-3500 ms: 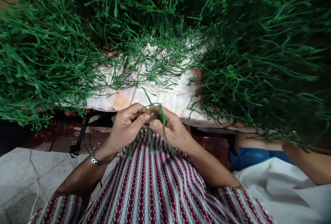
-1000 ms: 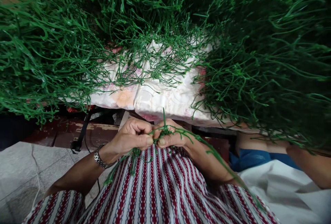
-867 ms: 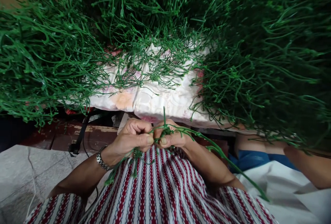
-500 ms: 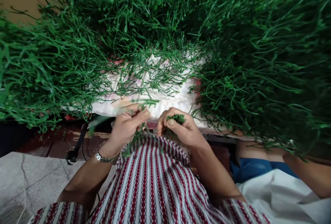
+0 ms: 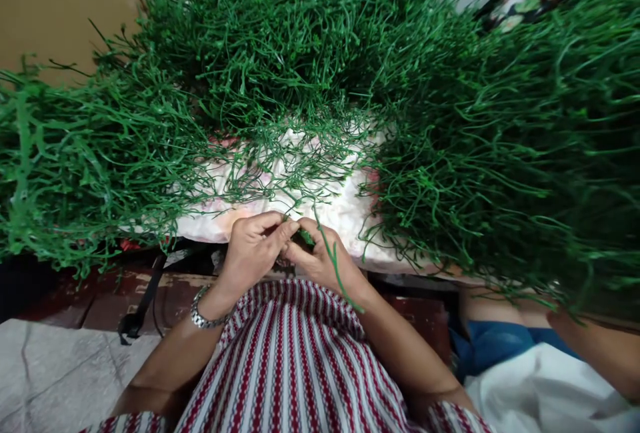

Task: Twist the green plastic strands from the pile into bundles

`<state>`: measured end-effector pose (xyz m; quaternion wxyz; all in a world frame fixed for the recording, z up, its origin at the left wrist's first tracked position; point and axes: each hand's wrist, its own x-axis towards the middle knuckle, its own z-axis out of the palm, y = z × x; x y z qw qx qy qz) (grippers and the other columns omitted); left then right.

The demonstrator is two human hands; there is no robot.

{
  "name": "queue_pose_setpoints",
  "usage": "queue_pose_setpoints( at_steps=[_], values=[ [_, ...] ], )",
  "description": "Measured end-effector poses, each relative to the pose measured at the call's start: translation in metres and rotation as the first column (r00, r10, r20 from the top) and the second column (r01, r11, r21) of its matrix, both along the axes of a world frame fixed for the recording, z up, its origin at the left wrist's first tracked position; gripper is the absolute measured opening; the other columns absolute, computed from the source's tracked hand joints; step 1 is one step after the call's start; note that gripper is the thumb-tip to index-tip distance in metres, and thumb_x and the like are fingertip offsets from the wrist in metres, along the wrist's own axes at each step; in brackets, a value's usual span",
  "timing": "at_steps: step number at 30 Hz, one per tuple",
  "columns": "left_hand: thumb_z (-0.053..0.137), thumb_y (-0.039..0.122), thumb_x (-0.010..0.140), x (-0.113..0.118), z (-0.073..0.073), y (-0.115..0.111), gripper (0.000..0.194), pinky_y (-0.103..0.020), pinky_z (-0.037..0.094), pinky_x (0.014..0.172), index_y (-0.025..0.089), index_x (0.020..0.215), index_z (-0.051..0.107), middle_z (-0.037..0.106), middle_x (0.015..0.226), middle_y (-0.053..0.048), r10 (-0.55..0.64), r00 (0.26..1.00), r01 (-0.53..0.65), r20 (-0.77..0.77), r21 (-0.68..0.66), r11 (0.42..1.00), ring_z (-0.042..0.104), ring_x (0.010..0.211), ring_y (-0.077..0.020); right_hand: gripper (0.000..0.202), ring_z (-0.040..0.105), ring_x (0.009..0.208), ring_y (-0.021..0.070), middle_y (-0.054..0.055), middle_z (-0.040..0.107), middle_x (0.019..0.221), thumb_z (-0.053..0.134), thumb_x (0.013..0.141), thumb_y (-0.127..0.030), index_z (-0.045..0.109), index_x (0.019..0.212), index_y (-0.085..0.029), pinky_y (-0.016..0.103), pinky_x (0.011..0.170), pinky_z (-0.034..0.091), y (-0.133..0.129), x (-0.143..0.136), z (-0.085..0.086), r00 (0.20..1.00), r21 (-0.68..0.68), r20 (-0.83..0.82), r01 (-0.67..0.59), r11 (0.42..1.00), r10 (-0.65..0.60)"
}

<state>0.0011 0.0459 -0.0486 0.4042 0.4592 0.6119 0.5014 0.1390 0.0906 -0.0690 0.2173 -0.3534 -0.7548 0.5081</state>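
Observation:
My left hand (image 5: 255,246), with a metal watch on its wrist, is closed in a pinch at the front edge of the cloth. Its fingertips meet those of my right hand (image 5: 323,256). Between the hands a little green stem material shows, and one long green stem (image 5: 333,256) hangs over the back of my right hand toward the wrist. My right hand is curled around a small green bunch (image 5: 303,238), mostly hidden by the fingers. Loose thin stems (image 5: 310,160) lie scattered on the pale flowered cloth (image 5: 220,220) just beyond my hands.
Large heaps of green stems lie at the left (image 5: 75,166), the back (image 5: 300,26) and the right (image 5: 490,153). Another person's arm (image 5: 595,353) and blue clothing (image 5: 515,340) are at the lower right. A dark bag (image 5: 520,6) sits at the back right.
My hands have come together until their fingertips meet. The stems that hung from my left hand no longer show there, and a long stem now lies across my right hand. The view has shifted slightly.

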Motion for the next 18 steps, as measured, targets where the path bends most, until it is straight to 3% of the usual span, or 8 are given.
queue_pose_setpoints(
  at_steps=[3, 5, 8, 11, 14, 18],
  values=[
    [0.067, 0.019, 0.072, 0.002, -0.004, -0.002, 0.029, -0.017, 0.033, 0.049, 0.014, 0.049, 0.051, 0.042, 0.054, 0.003, 0.044, 0.998, -0.046, 0.038, 0.063, 0.997, 0.04, 0.055, -0.0073, 0.019, 0.045, 0.066, 0.0108, -0.001, 0.049, 0.068, 0.055, 0.084, -0.031, 0.051, 0.073, -0.016, 0.021, 0.062, 0.035, 0.003, 0.005, -0.001, 0.998, -0.013, -0.011, -0.069, 0.998, 0.069],
    [0.067, 0.02, 0.073, 0.002, -0.006, -0.002, 0.026, -0.017, 0.036, 0.049, 0.014, 0.051, 0.054, 0.046, 0.056, 0.002, 0.047, 0.982, -0.061, 0.181, 0.071, 0.996, 0.043, 0.053, -0.0069, 0.021, 0.047, 0.069, 0.0113, 0.0, 0.052, 0.071, 0.052, 0.086, -0.033, 0.054, 0.077, -0.015, 0.022, 0.065, 0.037, 0.005, 0.007, -0.002, 0.989, -0.065, -0.067, -0.134, 0.989, 0.13],
    [0.064, 0.026, 0.076, -0.001, -0.008, 0.001, 0.019, -0.018, 0.034, 0.04, 0.014, 0.062, 0.062, 0.056, 0.062, 0.0, 0.003, 0.87, -0.019, 0.494, 0.027, 0.999, 0.044, 0.042, -0.0053, 0.029, 0.049, 0.067, 0.0108, 0.001, 0.055, 0.073, 0.05, 0.088, -0.04, 0.056, 0.081, -0.012, 0.022, 0.065, 0.04, 0.005, 0.007, -0.007, 0.959, -0.246, -0.24, -0.21, 0.946, 0.15],
    [0.063, 0.032, 0.076, -0.005, -0.006, 0.003, 0.023, -0.017, 0.033, 0.035, 0.013, 0.063, 0.061, 0.061, 0.06, -0.002, -0.07, 0.731, 0.121, 0.678, -0.029, 0.992, 0.043, 0.035, -0.0042, 0.035, 0.051, 0.066, 0.0107, 0.004, 0.06, 0.074, 0.054, 0.085, -0.045, 0.057, 0.079, -0.011, 0.024, 0.066, 0.043, 0.002, 0.006, -0.01, 0.924, -0.366, -0.365, -0.254, 0.895, 0.113],
    [0.064, 0.034, 0.075, -0.006, -0.003, 0.002, 0.03, -0.014, 0.027, 0.03, 0.012, 0.057, 0.055, 0.054, 0.046, 0.001, -0.092, 0.636, 0.245, 0.766, -0.088, 0.966, 0.036, 0.029, -0.0026, 0.033, 0.052, 0.066, 0.0104, 0.006, 0.063, 0.078, 0.057, 0.083, -0.042, 0.061, 0.081, -0.009, 0.025, 0.069, 0.045, 0.001, 0.007, -0.008, 0.88, -0.368, -0.444, -0.35, 0.862, 0.168],
    [0.069, 0.035, 0.069, 0.002, 0.005, -0.005, 0.034, -0.014, 0.026, 0.028, 0.012, 0.052, 0.051, 0.044, 0.04, 0.005, -0.051, 0.612, 0.272, 0.789, -0.15, 0.95, 0.028, 0.028, -0.001, 0.028, 0.057, 0.075, 0.0133, 0.007, 0.064, 0.076, 0.056, 0.085, -0.035, 0.065, 0.08, -0.009, 0.028, 0.077, 0.045, 0.005, 0.011, -0.003, 0.788, -0.253, -0.534, -0.496, 0.83, 0.308]
  ],
)
